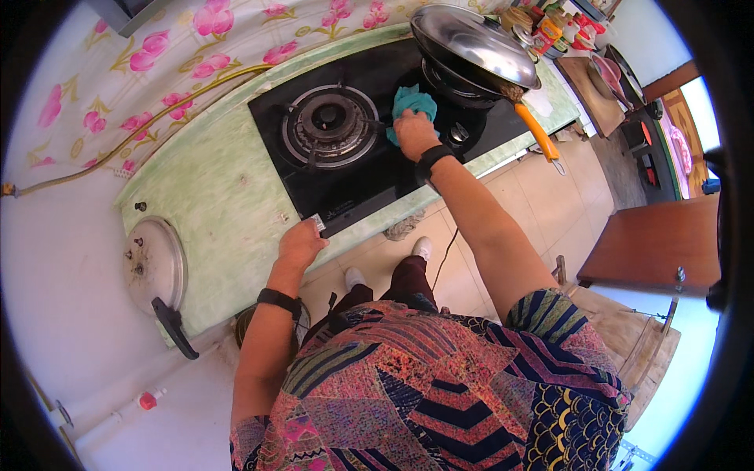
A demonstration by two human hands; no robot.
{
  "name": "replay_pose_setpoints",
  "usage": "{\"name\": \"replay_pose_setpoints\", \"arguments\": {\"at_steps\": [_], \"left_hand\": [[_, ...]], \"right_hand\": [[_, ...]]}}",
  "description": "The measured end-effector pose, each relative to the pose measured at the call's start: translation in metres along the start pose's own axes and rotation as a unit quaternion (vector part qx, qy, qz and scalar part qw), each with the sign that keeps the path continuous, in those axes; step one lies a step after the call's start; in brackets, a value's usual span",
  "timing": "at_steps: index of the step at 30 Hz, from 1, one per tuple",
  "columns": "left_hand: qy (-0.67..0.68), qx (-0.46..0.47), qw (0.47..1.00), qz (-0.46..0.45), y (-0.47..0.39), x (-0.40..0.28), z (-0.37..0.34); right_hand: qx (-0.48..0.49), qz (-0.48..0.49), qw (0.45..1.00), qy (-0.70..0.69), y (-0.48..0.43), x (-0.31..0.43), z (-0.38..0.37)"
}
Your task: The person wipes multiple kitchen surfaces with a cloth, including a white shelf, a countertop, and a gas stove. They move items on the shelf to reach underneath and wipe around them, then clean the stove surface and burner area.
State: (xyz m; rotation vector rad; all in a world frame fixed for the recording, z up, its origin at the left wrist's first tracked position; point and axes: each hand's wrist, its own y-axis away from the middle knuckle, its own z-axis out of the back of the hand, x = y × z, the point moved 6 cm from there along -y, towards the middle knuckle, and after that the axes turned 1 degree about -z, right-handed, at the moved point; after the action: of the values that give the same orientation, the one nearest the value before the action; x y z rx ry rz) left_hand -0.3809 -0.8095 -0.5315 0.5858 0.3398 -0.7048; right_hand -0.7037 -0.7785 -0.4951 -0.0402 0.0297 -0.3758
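Note:
A black glass gas cooktop point(377, 176) is set in a pale green marbled counter point(218, 182). My right hand point(417, 134) grips a teal cloth point(414, 103) and presses it on the glass between the two burners. Left of the cloth is the bare left burner point(330, 120), its ring stained brown. A control knob point(458, 133) is just right of my right hand. At the cooktop's front left corner rests my left hand point(300, 242), beside a small silver sticker point(318, 222). Its fingers are curled and partly hidden, so whether they grip the edge is unclear.
A wok with a domed metal lid point(477, 47) sits on the right burner, its orange handle point(536, 132) jutting over the front edge. A pressure cooker lid point(154, 265) is at the counter's left end. A yellow gas hose point(159, 120) runs along the wall. Bottles point(548, 32) crowd the far right.

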Motion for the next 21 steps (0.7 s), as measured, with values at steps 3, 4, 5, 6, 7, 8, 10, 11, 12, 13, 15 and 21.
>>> {"name": "replay_pose_setpoints", "arguments": {"at_steps": [3,4,5,6,7,8,10,11,12,13,15,21], "left_hand": [[0.021,-0.014,1.0,-0.01,0.0,0.0,-0.001],[0.024,-0.013,1.0,-0.01,-0.001,0.001,-0.001],[0.02,-0.007,1.0,-0.008,-0.002,0.001,-0.002],[0.011,-0.002,1.0,-0.003,-0.003,0.001,-0.002],[0.012,0.0,1.0,-0.001,-0.003,0.001,-0.001],[0.009,0.003,1.0,0.004,-0.003,0.0,-0.001],[0.005,0.011,1.0,0.012,-0.003,-0.001,0.0],[0.004,0.016,1.0,0.017,-0.003,-0.002,0.001],[-0.001,0.021,1.0,0.023,-0.003,-0.002,0.001],[0.007,0.019,1.0,0.02,-0.002,-0.004,0.002],[0.005,0.014,1.0,0.019,0.001,-0.006,0.004],[0.023,0.003,0.999,0.029,0.004,-0.004,0.005]], "right_hand": [[-0.01,0.044,0.998,0.053,0.011,0.025,0.0],[-0.007,0.074,0.995,0.073,0.017,0.033,0.002],[-0.005,0.101,0.99,0.096,0.024,0.04,0.005],[-0.007,0.125,0.986,0.107,0.031,0.046,0.008],[-0.015,0.138,0.986,0.092,0.038,0.053,0.013],[-0.022,0.149,0.986,0.076,0.046,0.059,0.017],[-0.027,0.176,0.984,0.008,0.064,0.072,0.025],[-0.065,0.185,0.981,-0.009,0.077,0.082,0.03],[-0.06,0.186,0.98,-0.032,0.088,0.094,0.029],[-0.058,0.182,0.98,-0.054,0.1,0.103,0.029],[-0.062,0.209,0.967,-0.132,0.132,0.115,0.031],[0.05,0.12,0.969,-0.21,0.213,0.044,0.016]]}}
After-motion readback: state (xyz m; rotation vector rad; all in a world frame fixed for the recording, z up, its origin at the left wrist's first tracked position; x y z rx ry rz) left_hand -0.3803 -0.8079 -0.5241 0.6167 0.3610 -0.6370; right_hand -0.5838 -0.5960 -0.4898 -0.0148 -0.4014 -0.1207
